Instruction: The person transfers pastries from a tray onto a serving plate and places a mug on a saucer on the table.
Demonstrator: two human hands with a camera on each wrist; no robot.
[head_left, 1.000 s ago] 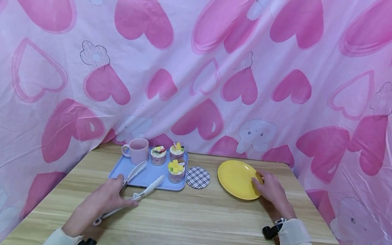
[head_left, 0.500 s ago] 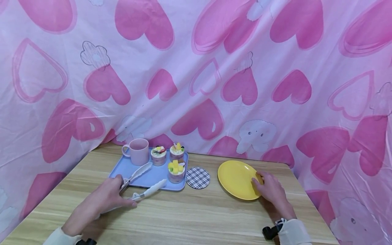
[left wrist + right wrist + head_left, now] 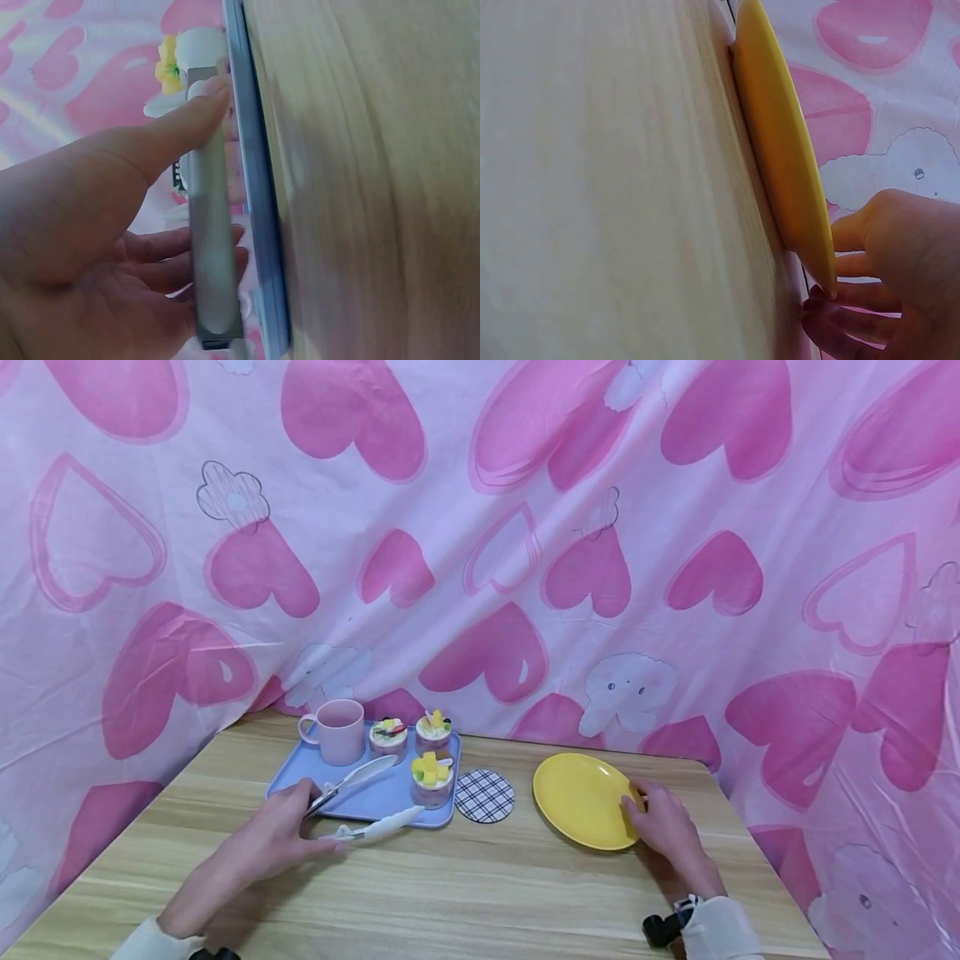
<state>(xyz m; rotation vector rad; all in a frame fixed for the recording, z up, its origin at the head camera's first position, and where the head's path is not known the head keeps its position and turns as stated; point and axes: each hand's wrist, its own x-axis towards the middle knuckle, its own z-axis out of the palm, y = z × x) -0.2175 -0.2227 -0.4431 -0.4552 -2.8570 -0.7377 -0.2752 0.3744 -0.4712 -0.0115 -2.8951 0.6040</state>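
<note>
My left hand [image 3: 262, 843] holds a pair of tongs [image 3: 388, 823] with white tips, its thumb on one arm and its fingers on the other. The tongs are spread, their tips at the left of the front dessert cup [image 3: 431, 790], apart from its sides. Two more dessert cups topped with cream and fruit, a middle one [image 3: 387, 752] and a rear one [image 3: 433, 737], stand on the blue tray [image 3: 378, 792]. At the right, my right hand [image 3: 667, 827] pinches the rim of a yellow plate [image 3: 581, 797]; in the right wrist view its fingers reach under the plate's edge [image 3: 780, 135].
A pink mug [image 3: 341, 735] stands at the tray's back left. Between tray and plate lies a round checked coaster [image 3: 485, 796]. Behind the wooden table [image 3: 480, 893] hangs a pink heart-patterned cloth [image 3: 480, 568].
My left hand and the tongs have moved right, bringing the tips closer to the front dessert cup. The right hand and plate have stayed almost still.
</note>
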